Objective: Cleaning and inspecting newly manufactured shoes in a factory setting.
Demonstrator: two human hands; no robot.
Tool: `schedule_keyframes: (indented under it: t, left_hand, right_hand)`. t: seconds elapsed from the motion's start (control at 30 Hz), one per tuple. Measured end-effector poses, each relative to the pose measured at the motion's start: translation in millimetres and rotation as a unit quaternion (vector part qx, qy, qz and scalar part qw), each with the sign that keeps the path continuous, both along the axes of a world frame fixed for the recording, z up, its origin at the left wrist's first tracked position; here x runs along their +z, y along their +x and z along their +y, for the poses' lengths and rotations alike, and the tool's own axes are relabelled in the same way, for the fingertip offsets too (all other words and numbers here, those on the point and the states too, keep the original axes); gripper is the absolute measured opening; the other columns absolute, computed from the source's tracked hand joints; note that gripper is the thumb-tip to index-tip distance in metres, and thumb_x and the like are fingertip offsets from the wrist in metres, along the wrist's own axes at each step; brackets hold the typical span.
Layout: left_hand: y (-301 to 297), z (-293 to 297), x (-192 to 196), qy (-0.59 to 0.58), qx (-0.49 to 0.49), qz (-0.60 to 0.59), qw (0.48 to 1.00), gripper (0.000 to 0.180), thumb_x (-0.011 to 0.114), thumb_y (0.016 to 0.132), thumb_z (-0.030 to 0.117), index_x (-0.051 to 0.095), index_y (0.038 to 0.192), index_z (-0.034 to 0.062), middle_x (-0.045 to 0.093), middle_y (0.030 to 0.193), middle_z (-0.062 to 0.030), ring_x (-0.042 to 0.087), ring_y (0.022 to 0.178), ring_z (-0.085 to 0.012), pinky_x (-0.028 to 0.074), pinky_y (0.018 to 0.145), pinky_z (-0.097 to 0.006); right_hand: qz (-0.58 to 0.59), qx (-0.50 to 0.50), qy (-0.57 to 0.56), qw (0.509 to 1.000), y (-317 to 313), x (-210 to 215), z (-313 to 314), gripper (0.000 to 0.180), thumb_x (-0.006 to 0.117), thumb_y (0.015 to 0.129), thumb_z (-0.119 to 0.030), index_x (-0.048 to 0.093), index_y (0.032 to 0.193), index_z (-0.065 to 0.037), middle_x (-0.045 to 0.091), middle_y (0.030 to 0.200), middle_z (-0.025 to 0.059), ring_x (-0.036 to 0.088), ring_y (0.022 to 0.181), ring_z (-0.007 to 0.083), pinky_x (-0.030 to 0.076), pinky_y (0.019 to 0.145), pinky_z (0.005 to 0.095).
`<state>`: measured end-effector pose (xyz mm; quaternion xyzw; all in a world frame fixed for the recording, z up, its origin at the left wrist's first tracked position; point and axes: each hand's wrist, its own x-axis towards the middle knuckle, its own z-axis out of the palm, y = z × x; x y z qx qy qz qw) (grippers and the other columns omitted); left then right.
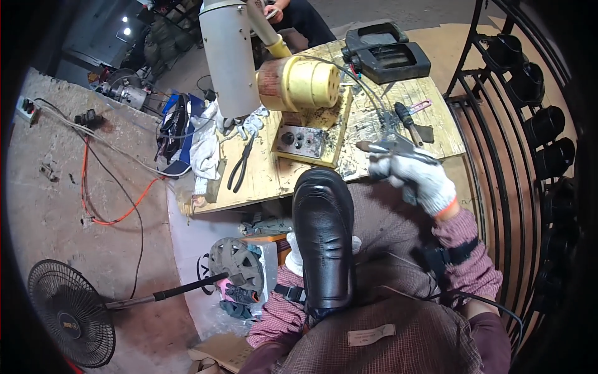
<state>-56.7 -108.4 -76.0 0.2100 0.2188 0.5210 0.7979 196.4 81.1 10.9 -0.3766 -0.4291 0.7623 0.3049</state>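
Note:
A glossy black leather shoe (324,234) stands toe-up in front of my chest, its toe reaching the edge of the wooden workbench (274,181). My left hand (296,252), in a white glove, is mostly hidden behind the shoe and holds it from the left side. My right hand (414,177), also in a white glove, grips a metal spray-gun-like tool (386,148) just right of the shoe's toe, its nozzle pointing left toward the yellow machine (299,84).
Pliers (240,165), a control box (300,140), a screwdriver (405,118) and a black tray (386,53) lie on the bench. A rack of black shoes (536,124) stands at right. A floor fan (71,311), cables (112,187) and another person (293,12) at the back.

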Motion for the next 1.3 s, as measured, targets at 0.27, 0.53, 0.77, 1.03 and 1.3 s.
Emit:
schedule_keyframes:
  t: [0.27,0.53,0.77,1.03,1.3]
  left_hand:
    - [-4,10,-34,-0.072,-0.046,-0.064,0.994,0.113,0.058,0.08,0.085,0.033,0.159,0.0073,0.046,0.155,-0.0198,0.053,0.137,-0.0323,0.045,0.118,-0.048]
    - [17,38,-10,-0.059,-0.024,0.024,0.998,0.103,0.058,0.086,0.078,0.036,0.156,0.0069,0.048,0.15,-0.0188,0.055,0.134,-0.0316,0.046,0.115,-0.047]
    - [24,14,6,-0.055,0.007,0.095,0.994,0.093,0.058,0.09,0.072,0.039,0.153,0.0066,0.051,0.146,-0.018,0.057,0.131,-0.031,0.048,0.114,-0.046]
    - [31,25,25,-0.079,0.049,0.162,0.982,0.083,0.058,0.095,0.066,0.042,0.15,0.0062,0.054,0.142,-0.0171,0.059,0.127,-0.0303,0.049,0.111,-0.045]
    - [33,8,46,-0.097,0.096,0.226,0.965,0.072,0.058,0.1,0.059,0.045,0.147,0.0058,0.057,0.137,-0.0161,0.061,0.124,-0.0297,0.051,0.109,-0.044]
  right_hand:
    - [0.015,0.027,0.062,0.998,37,76,-37,0.04,0.078,0.086,-0.016,0.071,0.119,0.005,0.076,0.097,0.0084,0.074,0.085,0.0166,0.059,0.074,0.0324]
    - [-0.043,0.084,0.209,0.973,40,65,-33,0.027,0.077,0.092,-0.017,0.073,0.113,0.0,0.073,0.093,0.0103,0.071,0.08,0.0216,0.056,0.073,0.0334]
    - [0.012,0.033,0.223,0.974,28,44,-47,0.024,0.079,0.086,-0.014,0.075,0.109,-0.008,0.072,0.089,0.009,0.07,0.074,0.0245,0.056,0.064,0.0365]
    - [-0.183,0.032,0.625,0.758,8,11,-56,0.015,0.08,0.077,-0.007,0.073,0.088,-0.013,0.068,0.08,0.0097,0.067,0.078,0.0331,0.053,0.073,0.0424]
    - [-0.006,-0.021,0.499,0.867,-10,-8,-82,0.02,0.082,0.077,-0.001,0.069,0.093,-0.001,0.066,0.081,0.0113,0.064,0.073,0.033,0.045,0.068,0.04]
